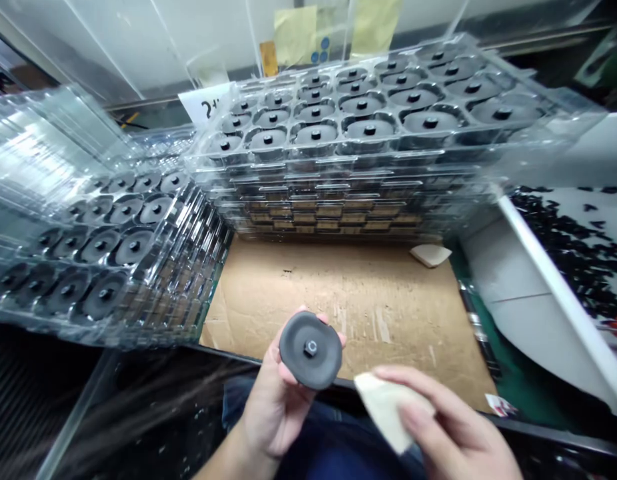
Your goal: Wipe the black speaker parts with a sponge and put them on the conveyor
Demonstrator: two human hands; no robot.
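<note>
A dark rubber disc (311,350) with a small stud in its middle sits at bottom centre of the frame, cradled in the left hand (278,400). That grip is closed around the back and rim, with the fingertips just showing past the edge. The grip of the right hand (451,427) is clenched on a folded off-white pad (388,410), which is kept just beside the disc at lower right. The disc looks light and slightly flexible, more grippy than slippery, so taking it by the rim or back seems safest, with the stud left free. Rows of matching discs are seated in stacked clear plastic trays (338,163) across the top and left. A cardboard sheet (338,300) is laid out ahead, with a second pad (430,255) lying near the trays, and small black scraps (573,253) are scattered at right.
</note>
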